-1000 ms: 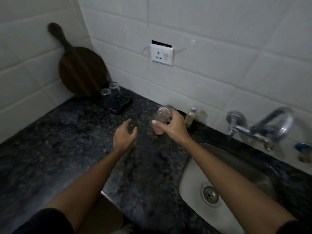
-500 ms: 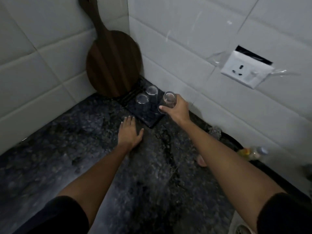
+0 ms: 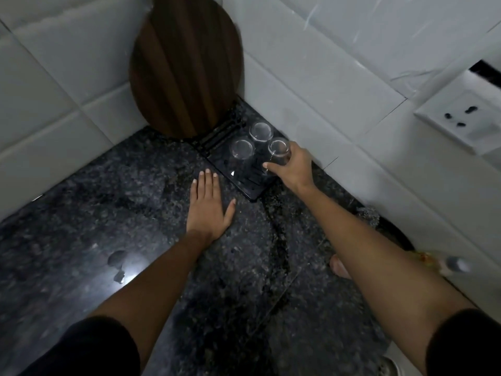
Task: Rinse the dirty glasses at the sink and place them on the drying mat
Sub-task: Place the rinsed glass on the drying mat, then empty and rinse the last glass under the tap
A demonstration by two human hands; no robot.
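**Third glass lowered onto the mat**

Moved since half a second ago: held glass (image 3: 278, 154) brought from just off the mat's right edge down among the other two, over the mat's right side; whether its rim already touches the mat cannot be told. Left hand barely shifted, flat as before.

Drying mat (image 3: 252, 187): dark, rectangular, glossy, with raised ridges at its far end, tucked into the corner of the counter. Two clear glasses on it, mouth down, round bases up: near glass (image 3: 241, 149) and far glass (image 3: 260, 131), close together, the held one just beside both. Behind the mat, a round wooden board (image 3: 184, 66), dark brown with lengthwise grain, leaning upright in the corner. Countertop (image 3: 135, 213) of black speckled stone, polished, catching a bright glare at lower left. Walls of large pale glossy tiles; a white socket plate (image 3: 461, 118) on the right wall, blurred.

Right hand (image 3: 292, 169): curled round the side of the held glass, thumb toward the viewer, fingers wrapped behind. Left hand (image 3: 207, 204): spread flat, palm down on the stone just beside the mat's near-left edge, fingers straight, thumb out.
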